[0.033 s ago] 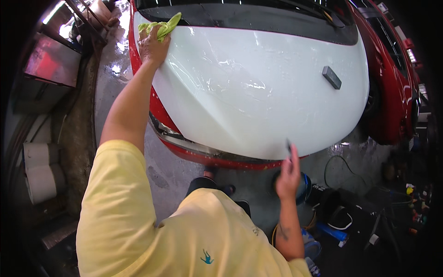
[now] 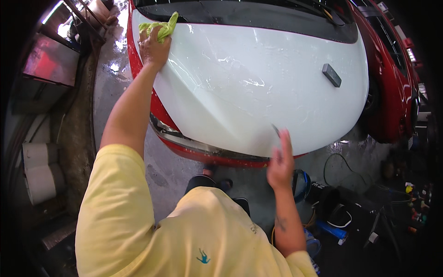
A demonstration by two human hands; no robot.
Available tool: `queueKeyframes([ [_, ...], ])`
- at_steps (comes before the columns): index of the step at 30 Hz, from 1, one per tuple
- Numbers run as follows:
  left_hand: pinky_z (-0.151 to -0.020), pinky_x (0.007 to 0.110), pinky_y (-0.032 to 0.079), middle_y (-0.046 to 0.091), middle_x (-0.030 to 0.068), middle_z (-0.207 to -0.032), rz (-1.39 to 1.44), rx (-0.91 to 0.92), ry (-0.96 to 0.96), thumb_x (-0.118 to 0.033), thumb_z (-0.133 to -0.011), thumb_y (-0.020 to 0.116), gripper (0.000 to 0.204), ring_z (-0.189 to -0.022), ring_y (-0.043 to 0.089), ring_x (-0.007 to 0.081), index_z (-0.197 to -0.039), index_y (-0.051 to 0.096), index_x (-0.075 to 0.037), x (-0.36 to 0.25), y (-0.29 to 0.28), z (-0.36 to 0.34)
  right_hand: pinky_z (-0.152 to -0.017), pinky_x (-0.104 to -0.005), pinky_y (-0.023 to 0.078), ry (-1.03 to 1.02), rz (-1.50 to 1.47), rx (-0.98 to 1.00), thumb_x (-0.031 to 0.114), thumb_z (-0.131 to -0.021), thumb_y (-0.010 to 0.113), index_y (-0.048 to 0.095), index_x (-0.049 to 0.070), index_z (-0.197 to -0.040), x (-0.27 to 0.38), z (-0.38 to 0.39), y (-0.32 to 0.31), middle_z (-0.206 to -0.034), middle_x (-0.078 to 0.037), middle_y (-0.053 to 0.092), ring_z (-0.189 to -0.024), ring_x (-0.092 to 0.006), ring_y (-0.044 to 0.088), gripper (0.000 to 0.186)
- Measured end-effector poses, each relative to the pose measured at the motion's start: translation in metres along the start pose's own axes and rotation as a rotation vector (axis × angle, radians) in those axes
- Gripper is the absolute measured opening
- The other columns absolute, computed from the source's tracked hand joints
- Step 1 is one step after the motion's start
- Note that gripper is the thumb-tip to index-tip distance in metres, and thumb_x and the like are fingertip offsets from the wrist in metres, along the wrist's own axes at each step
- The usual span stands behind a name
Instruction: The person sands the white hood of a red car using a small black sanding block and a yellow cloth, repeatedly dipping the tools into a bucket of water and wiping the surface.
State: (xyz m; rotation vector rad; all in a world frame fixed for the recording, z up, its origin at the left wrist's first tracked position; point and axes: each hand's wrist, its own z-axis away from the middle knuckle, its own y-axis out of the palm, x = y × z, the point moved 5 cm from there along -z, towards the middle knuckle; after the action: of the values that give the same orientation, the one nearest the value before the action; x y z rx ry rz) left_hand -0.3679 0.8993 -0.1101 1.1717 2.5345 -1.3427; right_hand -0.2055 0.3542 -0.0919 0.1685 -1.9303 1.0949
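Note:
A white car hood (image 2: 277, 97), wet and glossy, spreads in front of me. At its far left corner my left hand (image 2: 154, 50) is closed on a crumpled yellow-green cloth (image 2: 163, 31), which rests on the hood near the windshield. Low over the hood's near edge, right of the middle, is my right hand (image 2: 281, 170), smeared by motion. Between its fingers sits a thin dark blade-like tool (image 2: 276, 130), its tip pointing up and left; its exact kind is too blurred to tell. A dark grey rectangular block (image 2: 331, 75) lies on the hood's right side.
A dark windshield (image 2: 240, 14) with a wiper borders the hood at the back. Another red car (image 2: 392, 111) stands close on the right. Below right are a blue bottle-like cylinder (image 2: 331, 231), black bags and a hose on the floor. White rolls (image 2: 39, 173) lie at the left.
My right hand with the thin tool has moved left and slightly up over the hood's near edge. The left hand and the cloth stay at the far left corner.

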Motion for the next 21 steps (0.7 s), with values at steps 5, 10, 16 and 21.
queueKeyframes([
  [5,-0.116,0.056,0.047,0.051,0.0230,-0.148,0.228,-0.053,-0.142,-0.044,-0.101,0.079,0.065,-0.140,0.053,0.0478,-0.156,0.048,-0.028,-0.043,-0.023,0.083,-0.132,-0.0594,0.032,-0.536,0.779,0.434,0.021,-0.104,0.068,0.053,0.017,-0.166,-0.010,-0.027,0.088,-0.175,-0.013,0.044,-0.166,-0.0369,0.034,0.064],
  [10,-0.114,0.058,0.049,0.044,0.0261,-0.151,0.223,-0.042,-0.198,-0.045,-0.102,0.076,0.067,-0.138,0.052,0.0507,-0.158,0.045,-0.027,-0.037,-0.030,0.109,-0.131,-0.0693,0.023,-0.613,0.905,0.531,0.048,-0.100,0.073,0.046,0.016,-0.169,-0.120,0.045,0.012,-0.180,-0.011,0.037,-0.169,-0.0374,0.026,0.081],
  [16,-0.114,0.058,0.048,0.043,0.0286,-0.151,0.201,-0.072,-0.145,-0.048,-0.101,0.077,0.067,-0.138,0.053,0.0515,-0.158,0.046,-0.029,-0.033,-0.033,0.109,-0.133,-0.0686,0.017,-0.592,0.748,0.556,0.064,-0.101,0.067,0.040,0.008,-0.172,-0.021,-0.025,0.108,-0.182,-0.018,0.030,-0.170,-0.0390,0.021,0.094],
  [21,-0.115,0.060,0.047,0.039,0.0279,-0.155,0.227,-0.046,-0.184,-0.048,-0.099,0.077,0.067,-0.140,0.051,0.0533,-0.156,0.046,-0.030,-0.033,-0.031,0.105,-0.135,-0.0623,0.017,-0.585,0.753,0.312,0.070,-0.107,0.051,0.040,0.002,-0.171,0.068,-0.109,0.182,-0.180,-0.019,0.035,-0.168,-0.0382,0.026,0.094],
])
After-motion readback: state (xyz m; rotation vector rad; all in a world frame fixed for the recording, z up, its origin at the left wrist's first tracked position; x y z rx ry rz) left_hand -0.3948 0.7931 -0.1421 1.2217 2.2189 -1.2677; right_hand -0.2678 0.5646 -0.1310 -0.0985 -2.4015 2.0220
